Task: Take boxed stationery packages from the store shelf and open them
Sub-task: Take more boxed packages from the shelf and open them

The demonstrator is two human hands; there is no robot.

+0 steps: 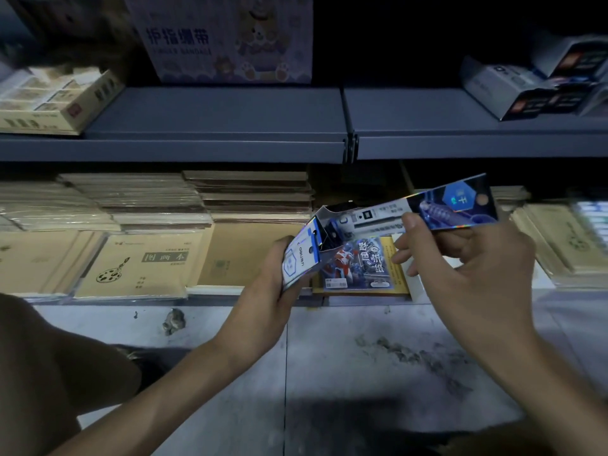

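The box point(378, 222) spans from left hand point(276, 278) to right hand point(467, 258), before the lower shelf point(362, 300). On that shelf sketchbooks point(141, 264) lie to the left, and seemingly a paper pack point(362, 264) directly behind.

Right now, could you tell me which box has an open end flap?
The long blue box between left hand and right hand; its left end flap is open, the others sit shelved.

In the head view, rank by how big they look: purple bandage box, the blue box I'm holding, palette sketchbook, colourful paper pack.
1. purple bandage box, though cropped.
2. blue box and palette sketchbook: too alike to rank; the box is nearer.
3. colourful paper pack, partly covered.
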